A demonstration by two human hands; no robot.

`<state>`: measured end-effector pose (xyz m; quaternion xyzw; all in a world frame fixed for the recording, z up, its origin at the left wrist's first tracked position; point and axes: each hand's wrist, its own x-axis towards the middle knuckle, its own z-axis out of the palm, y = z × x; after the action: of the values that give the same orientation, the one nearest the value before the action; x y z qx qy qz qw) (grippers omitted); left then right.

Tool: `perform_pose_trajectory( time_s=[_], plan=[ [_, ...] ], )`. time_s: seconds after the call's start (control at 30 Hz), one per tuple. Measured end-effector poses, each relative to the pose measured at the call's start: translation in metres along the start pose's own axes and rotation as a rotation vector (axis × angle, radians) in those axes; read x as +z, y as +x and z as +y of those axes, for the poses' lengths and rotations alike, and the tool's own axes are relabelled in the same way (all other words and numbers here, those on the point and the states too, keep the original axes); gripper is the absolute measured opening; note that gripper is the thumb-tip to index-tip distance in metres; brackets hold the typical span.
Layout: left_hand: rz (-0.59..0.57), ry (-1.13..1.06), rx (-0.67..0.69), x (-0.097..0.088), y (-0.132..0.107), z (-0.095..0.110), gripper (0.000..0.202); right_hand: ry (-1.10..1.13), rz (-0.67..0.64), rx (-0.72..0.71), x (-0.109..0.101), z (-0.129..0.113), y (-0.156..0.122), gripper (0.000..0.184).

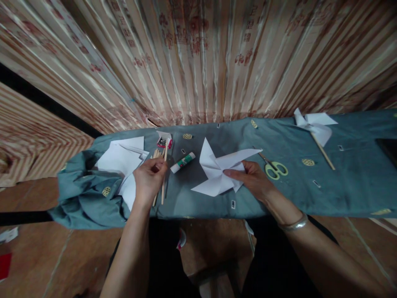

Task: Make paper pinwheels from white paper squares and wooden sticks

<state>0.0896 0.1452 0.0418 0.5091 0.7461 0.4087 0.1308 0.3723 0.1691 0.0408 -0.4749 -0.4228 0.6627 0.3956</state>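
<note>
Pinched in my right hand (252, 178) is a white paper pinwheel (214, 182), its blades folded in to the middle, where my thumb presses. My left hand (150, 178) is closed on a thin wooden stick (166, 151) that points up and away. More wooden sticks (156, 154) lie on the cloth, partly hidden behind that hand. A green and white glue stick (182, 162) rests between my two hands. Just beyond the left hand stands a small open red and white box (164, 140) with tiny metal pieces inside. Scissors with light green handles (275, 169) lie right of my right hand.
White paper sheets (124, 155) lie at the left of the narrow table with its blue-green cloth (291, 190). A finished-looking pinwheel on a stick (319, 128) lies at the right. A dark flat object (387, 149) sits at the right edge. Pleated curtains (211, 74) hang behind.
</note>
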Motion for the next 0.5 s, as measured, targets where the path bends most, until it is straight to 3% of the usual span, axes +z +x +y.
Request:
perform_pose_trajectory(
  time_s=[0.1,0.23,0.33,0.5],
  plan=[
    [-0.122,-0.318,0.024,0.007,-0.019,0.017,0.023,-0.074,-0.07,-0.059,-0.002,-0.007,-0.014,0.027],
    [-0.436,-0.637,-0.137,0.029,-0.042,0.036,0.023,-0.267,-0.217,-0.138,-0.003,-0.017,-0.035,0.014],
    [-0.567,-0.688,-0.248,0.041,-0.051,0.049,0.027,-0.415,-0.244,-0.233,-0.004,-0.019,-0.044,0.009],
    [-0.676,-0.676,-0.252,0.057,-0.058,0.059,0.022,-0.581,-0.179,-0.402,-0.012,-0.018,-0.047,0.012]
  ],
)
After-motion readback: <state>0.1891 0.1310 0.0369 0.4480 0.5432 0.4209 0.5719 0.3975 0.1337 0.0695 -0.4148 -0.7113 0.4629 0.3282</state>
